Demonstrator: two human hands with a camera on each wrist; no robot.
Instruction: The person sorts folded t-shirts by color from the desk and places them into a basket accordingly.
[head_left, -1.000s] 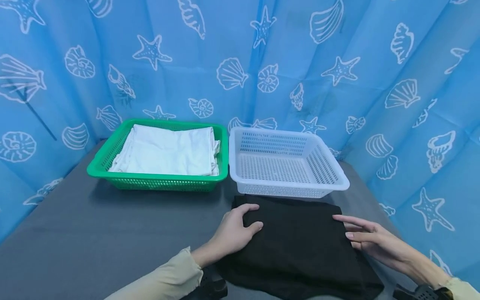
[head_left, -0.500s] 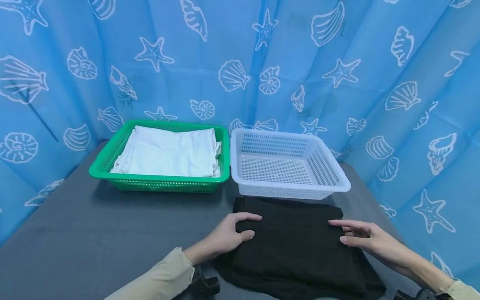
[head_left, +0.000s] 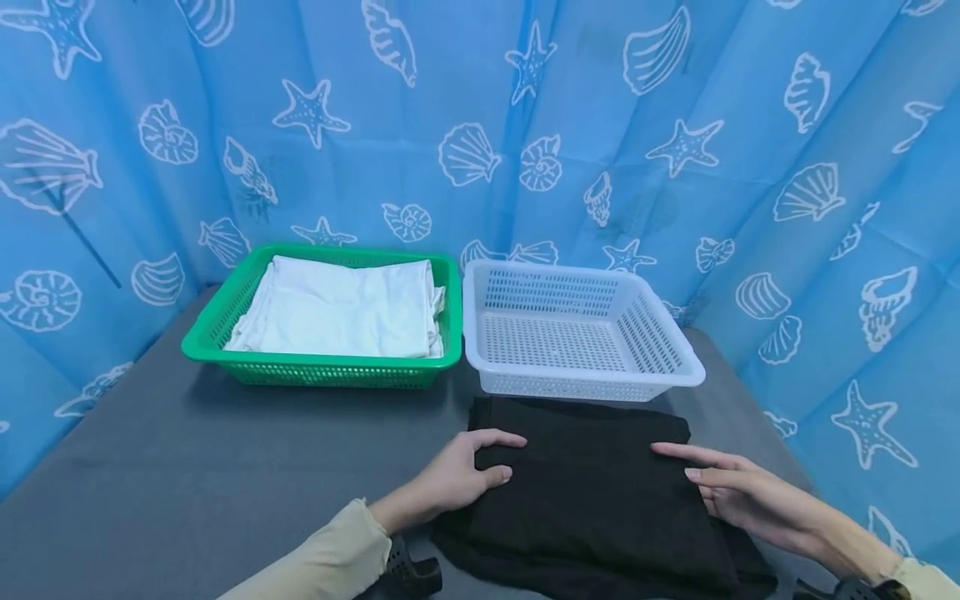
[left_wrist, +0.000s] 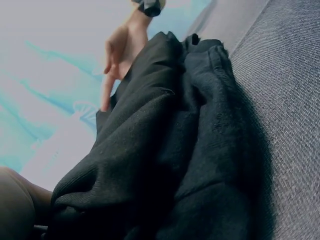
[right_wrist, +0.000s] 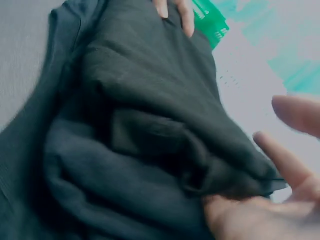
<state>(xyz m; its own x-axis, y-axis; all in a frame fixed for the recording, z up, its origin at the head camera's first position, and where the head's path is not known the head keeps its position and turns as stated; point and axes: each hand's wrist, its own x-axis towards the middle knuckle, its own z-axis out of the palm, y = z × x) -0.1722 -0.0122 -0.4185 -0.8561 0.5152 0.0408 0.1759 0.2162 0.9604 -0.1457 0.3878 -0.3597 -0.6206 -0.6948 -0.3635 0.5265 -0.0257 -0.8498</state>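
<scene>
A folded black piece of clothing lies on the grey table in front of the person, its kind hidden by the folds. My left hand rests at its left edge, with index finger and thumb over the top layer and the other fingers hidden. On the far side, my right hand is at the right edge, its index finger reaching straight over the fabric and its thumb by the side. In the left wrist view, several loose layers of the black clothing show along the near side. The right wrist view shows the black fabric's stacked folds beside the right fingers.
Behind the clothing stands a white perforated basket with nothing in it. To its left, a green basket holds folded white cloth. A blue curtain with shell and starfish prints hangs behind the grey-covered table.
Both hands have slid slightly toward the person along the clothing's edges. The right index finger reaches a bit further left over the fabric. The clothing and baskets stay in place.
</scene>
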